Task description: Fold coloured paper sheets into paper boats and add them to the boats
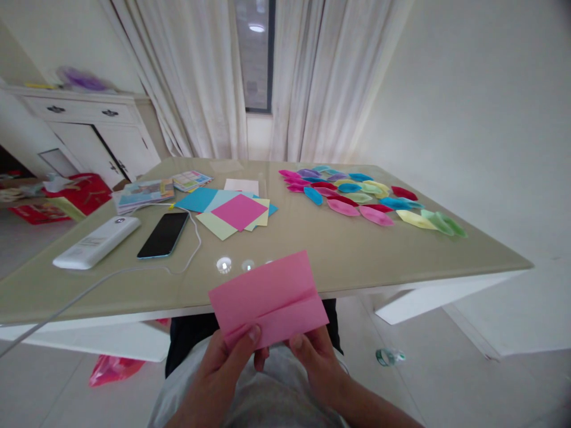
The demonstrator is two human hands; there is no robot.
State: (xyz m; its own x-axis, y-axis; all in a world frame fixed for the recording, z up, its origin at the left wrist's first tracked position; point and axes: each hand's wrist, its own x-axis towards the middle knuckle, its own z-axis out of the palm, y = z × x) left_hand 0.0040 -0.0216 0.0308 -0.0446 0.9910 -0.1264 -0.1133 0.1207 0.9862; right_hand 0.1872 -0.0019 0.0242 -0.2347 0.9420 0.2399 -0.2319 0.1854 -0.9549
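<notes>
Right now the table [339,255] takes up most of the scene, its near edge crossing just beyond the person's lap and its right side slanting out to a corner beside the white wall [468,131]. Pale curtains [200,77] hang past the far edge, with a white cabinet [84,119] off to the left. Glossy tabletop shows across the middle and the right front, giving the hands room there; over on the left front, things crowd in. Booklets [147,193] lie near the left side, and coloured paper sheets [239,211] overlap beside them, a magenta one on top. Leaf-shaped folded papers [342,205] spread over the far right in many colours. And here, at the near edge, is the pink paper [267,297], held up tilted with a crease running across it, in front of part of that edge. The left hand [229,359] pinches its lower left, thumb on the face; the right hand [319,356] grips its lower right, the two hands a little apart. A white power bank [96,241] and a dark-screened phone [164,233] lie leftward, and a thin white cable [199,241] loops around the phone and trails across the left front edge.
</notes>
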